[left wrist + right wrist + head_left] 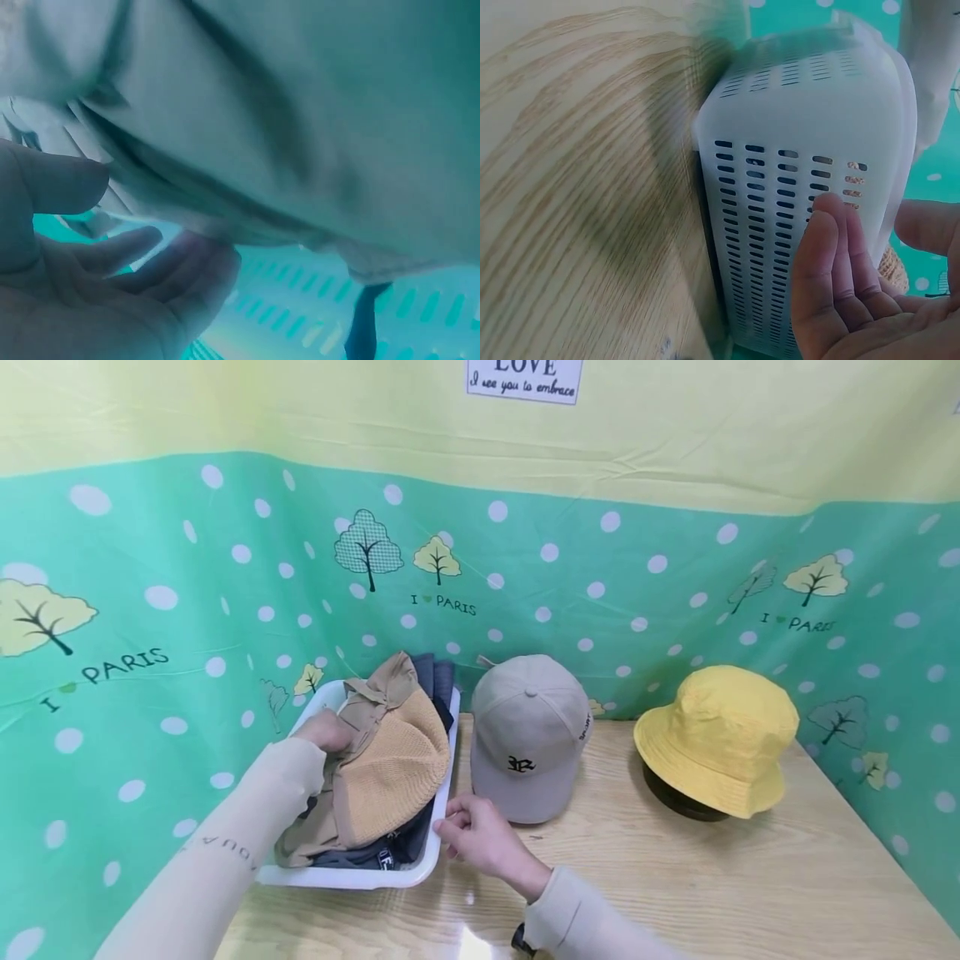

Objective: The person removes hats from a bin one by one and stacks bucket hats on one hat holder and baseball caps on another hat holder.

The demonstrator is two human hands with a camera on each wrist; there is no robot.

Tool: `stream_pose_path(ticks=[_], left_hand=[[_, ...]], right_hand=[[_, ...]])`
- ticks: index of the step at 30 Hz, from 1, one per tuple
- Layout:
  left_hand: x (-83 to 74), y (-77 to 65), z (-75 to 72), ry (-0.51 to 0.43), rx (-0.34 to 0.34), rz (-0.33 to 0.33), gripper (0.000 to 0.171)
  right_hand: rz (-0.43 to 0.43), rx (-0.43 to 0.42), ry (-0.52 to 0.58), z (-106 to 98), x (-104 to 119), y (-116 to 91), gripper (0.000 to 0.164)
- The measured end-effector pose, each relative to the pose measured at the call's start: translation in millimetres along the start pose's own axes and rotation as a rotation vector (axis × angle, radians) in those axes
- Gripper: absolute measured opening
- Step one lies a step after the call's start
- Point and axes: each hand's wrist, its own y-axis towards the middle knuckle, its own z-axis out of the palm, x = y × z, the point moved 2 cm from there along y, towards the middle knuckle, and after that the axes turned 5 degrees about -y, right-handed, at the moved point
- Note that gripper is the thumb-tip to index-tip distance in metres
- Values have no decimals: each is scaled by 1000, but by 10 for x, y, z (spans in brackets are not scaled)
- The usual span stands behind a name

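A white plastic basket (442,814) stands on the table at the left. On top in it lies a sun hat (393,764) with a tan knitted crown and a brown fabric brim. My left hand (330,731) is at the brim's left edge; in the left wrist view its thumb and fingers (214,266) are apart, fingertips right at the edge of the pale fabric. My right hand (483,839) holds the basket's right side. In the right wrist view the thumb is at the rim and the fingers (817,262) are bent against the slotted outer wall.
Dark folded fabric (442,681) shows in the basket around the hat. Right of the basket stands a beige baseball cap (528,727). Farther right, a yellow bucket hat (720,735) sits on a dark round base. A green polka-dot curtain (525,585) hangs behind the wooden table (675,877).
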Motion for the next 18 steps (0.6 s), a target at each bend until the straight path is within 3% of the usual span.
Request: stream_pose_path(ticks=[3, 5, 10, 18], left_hand=[[42, -39, -21, -105, -33, -110, 63], [74, -64, -29, -138, -54, -150, 57], [91, -71, -19, -135, -30, -134, 47], [143, -43, -43, -138, -68, -105, 43]], right_hand=[[2, 1, 36, -5, -14, 6, 26], [14, 5, 49, -2, -19, 7, 24], [33, 0, 68, 22, -45, 20, 21], [29, -5, 66, 32, -25, 20, 19]])
